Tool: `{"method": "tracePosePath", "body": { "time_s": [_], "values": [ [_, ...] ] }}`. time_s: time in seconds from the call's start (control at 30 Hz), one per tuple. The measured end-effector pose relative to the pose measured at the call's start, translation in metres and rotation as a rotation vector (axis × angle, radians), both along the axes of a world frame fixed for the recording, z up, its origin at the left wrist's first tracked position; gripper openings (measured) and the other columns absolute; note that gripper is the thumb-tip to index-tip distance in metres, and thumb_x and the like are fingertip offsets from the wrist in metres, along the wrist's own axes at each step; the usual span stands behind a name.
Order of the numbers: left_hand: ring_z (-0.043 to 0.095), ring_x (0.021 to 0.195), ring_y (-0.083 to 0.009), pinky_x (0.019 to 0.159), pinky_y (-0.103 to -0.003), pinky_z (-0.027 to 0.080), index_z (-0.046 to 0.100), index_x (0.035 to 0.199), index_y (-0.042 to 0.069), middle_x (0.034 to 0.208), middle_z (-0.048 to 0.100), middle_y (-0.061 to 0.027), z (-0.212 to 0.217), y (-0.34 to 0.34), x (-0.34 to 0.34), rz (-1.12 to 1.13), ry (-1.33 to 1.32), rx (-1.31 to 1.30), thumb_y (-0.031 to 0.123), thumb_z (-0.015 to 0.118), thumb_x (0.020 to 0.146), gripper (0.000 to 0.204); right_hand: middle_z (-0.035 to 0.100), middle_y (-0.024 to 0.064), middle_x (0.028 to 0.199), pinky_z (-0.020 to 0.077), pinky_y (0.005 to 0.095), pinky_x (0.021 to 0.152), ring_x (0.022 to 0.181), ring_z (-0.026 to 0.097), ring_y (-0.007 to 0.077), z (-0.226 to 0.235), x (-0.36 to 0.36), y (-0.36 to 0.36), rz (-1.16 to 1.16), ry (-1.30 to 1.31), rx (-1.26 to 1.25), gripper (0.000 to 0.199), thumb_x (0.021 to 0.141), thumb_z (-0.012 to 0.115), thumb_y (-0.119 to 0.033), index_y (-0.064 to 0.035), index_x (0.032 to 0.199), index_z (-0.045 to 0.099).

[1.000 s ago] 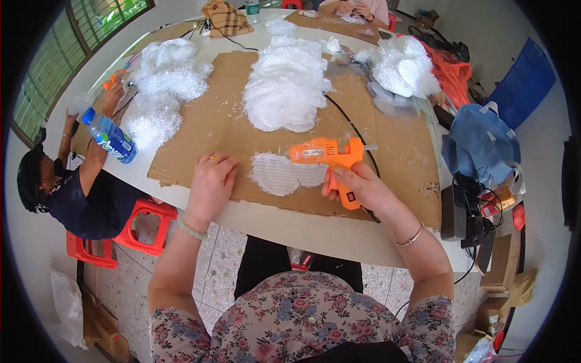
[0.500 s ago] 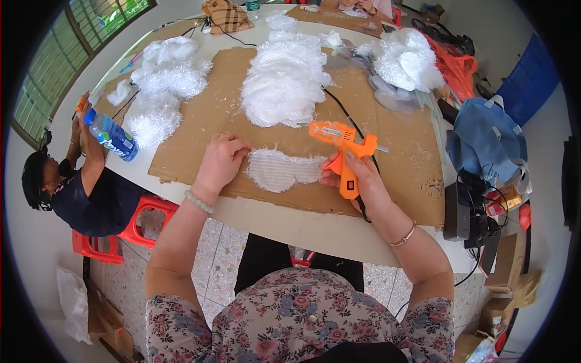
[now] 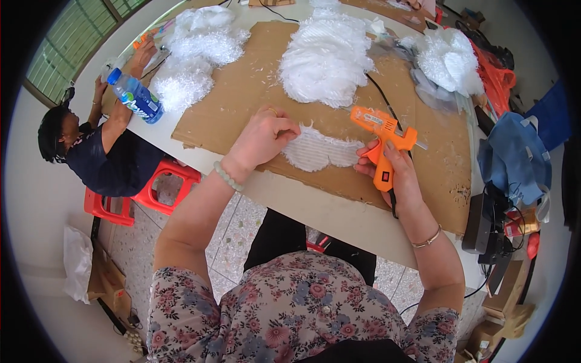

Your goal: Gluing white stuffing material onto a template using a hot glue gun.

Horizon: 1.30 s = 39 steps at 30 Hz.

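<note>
Bright, even daylight; sharp in the middle.
You get light from the window (image 3: 72,42) at ten o'clock, soft shadows under the table (image 3: 339,218), fisheye bending and black corners at the rim.

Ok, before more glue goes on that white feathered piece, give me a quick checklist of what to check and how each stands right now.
1. Glue gun gripped in the right hand: ok.
2. Left hand steadying the white piece at its left edge: ok.
3. Nozzle aimed at the piece: not ok, it points up and left, away from it.
4. Piece lying flat on the cardboard: ok.
5. Cord clear of the piece: ok, it runs across the cardboard behind the gun.
6. Glue hot and flowing: cannot tell.
</note>
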<state>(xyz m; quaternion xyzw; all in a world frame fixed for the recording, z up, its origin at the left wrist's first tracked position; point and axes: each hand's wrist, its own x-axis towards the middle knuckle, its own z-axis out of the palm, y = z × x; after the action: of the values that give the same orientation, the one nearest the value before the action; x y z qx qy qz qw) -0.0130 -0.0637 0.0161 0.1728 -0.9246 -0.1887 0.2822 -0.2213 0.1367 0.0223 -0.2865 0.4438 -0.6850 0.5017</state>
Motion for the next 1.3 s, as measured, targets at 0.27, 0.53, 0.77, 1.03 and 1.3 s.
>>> {"method": "tracePosePath", "body": {
  "time_s": [0.27,0.53,0.77,1.03,1.3],
  "values": [
    [0.065,0.071,-0.0225,0.066,-0.029,0.051,0.070,0.094,0.003,0.084,0.067,-0.0129,0.013,0.007,-0.004,0.148,0.232,0.618,0.002,0.065,0.081,0.013,0.062,0.0152,0.098,0.0532,0.0369,0.083,0.086,0.062,0.0193,-0.001,0.000,0.002,0.003,0.006,0.000,0.033,0.099,0.044,-0.030,0.0000,0.107,0.053],
    [0.059,0.065,-0.0305,0.078,-0.037,0.048,0.067,0.082,0.001,0.072,0.063,-0.0135,0.005,0.008,0.028,0.193,0.001,0.045,0.004,0.068,0.075,0.007,0.062,0.0155,0.099,0.0531,0.0356,0.083,0.085,0.062,0.0188,0.002,-0.001,0.002,0.000,0.006,0.028,0.032,0.100,0.043,-0.029,-0.0004,0.107,0.053],
    [0.058,0.076,-0.0292,0.077,-0.038,0.045,0.067,0.079,0.003,0.075,0.062,-0.0109,0.007,0.029,0.012,0.065,0.057,0.043,0.005,0.070,0.072,0.008,0.062,0.0157,0.100,0.0531,0.0355,0.084,0.086,0.062,0.0187,0.002,-0.001,0.003,-0.012,-0.009,0.044,0.030,0.100,0.042,-0.028,-0.0009,0.107,0.053],
    [0.057,0.082,-0.0292,0.078,-0.039,0.045,0.068,0.081,0.003,0.082,0.062,-0.0104,0.016,0.039,-0.003,-0.026,0.065,-0.160,0.005,0.069,0.076,0.006,0.062,0.0160,0.100,0.0534,0.0360,0.083,0.087,0.062,0.0200,0.004,0.000,0.003,-0.009,0.006,0.058,0.031,0.100,0.043,-0.028,-0.0002,0.107,0.053],
    [0.058,0.078,-0.0304,0.078,-0.039,0.046,0.068,0.082,0.003,0.078,0.063,-0.0117,0.014,0.018,0.000,0.155,0.143,0.015,0.004,0.068,0.076,0.006,0.062,0.0160,0.100,0.0535,0.0357,0.083,0.088,0.062,0.0199,0.004,-0.002,0.003,-0.002,0.018,0.053,0.032,0.099,0.045,-0.030,0.0000,0.106,0.053]
  ]
}}
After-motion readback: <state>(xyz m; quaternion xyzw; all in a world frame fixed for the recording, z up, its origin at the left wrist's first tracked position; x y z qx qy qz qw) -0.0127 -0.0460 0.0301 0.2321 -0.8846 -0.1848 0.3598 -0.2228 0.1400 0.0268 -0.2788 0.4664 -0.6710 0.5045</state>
